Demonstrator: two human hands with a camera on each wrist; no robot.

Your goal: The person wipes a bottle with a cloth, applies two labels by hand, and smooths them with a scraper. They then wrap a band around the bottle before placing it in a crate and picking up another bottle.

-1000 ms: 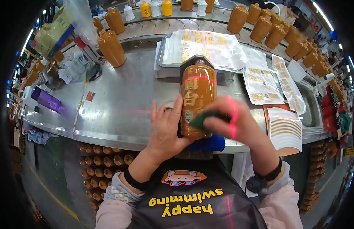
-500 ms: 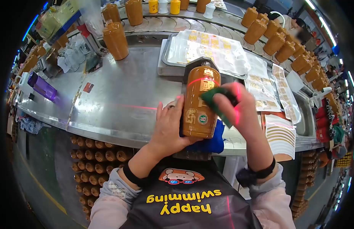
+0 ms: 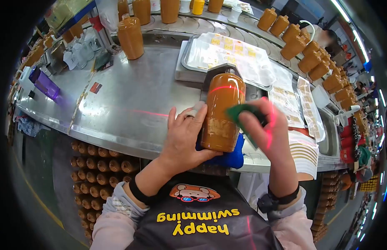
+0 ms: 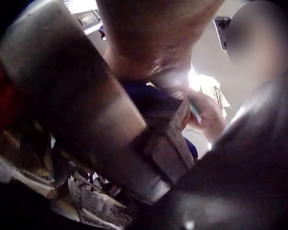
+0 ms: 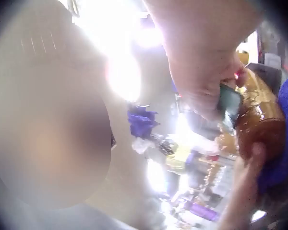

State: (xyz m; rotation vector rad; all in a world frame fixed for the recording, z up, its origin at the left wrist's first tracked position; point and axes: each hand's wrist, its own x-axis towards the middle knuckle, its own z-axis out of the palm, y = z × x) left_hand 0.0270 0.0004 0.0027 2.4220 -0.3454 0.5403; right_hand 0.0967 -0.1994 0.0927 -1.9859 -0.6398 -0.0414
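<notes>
A glossy brown bottle (image 3: 226, 93) lies on its side in a dark angular holder (image 3: 210, 74), neck pointing away from me. A gold patterned patch shows low on its face. My left hand (image 3: 183, 135) holds the bottle along its left side, with the thumb at the base. Between thumb and fingers my right hand (image 3: 268, 129) pinches a flat green scraper (image 3: 238, 111), its corner right at the bottle's right side. In the right wrist view the green scraper (image 5: 229, 103) overlaps the bottle's flank. A blue cloth (image 3: 235, 158) is bunched beneath the base end.
Beyond the bottle sits a tray (image 3: 189, 52) with sheets of gold decals (image 3: 226, 46). More decal sheets (image 3: 285, 104) lie to the right, near a sink (image 3: 329, 141). Another brown bottle (image 3: 130, 37) stands at the back left; a purple bottle (image 3: 45, 85) lies far left. Behind runs a curved conveyor (image 3: 226, 25).
The bottle has rolled rightward under my left hand, carrying the large gold characters and green round label out of sight. My right hand has moved from the lower face to the right side.
</notes>
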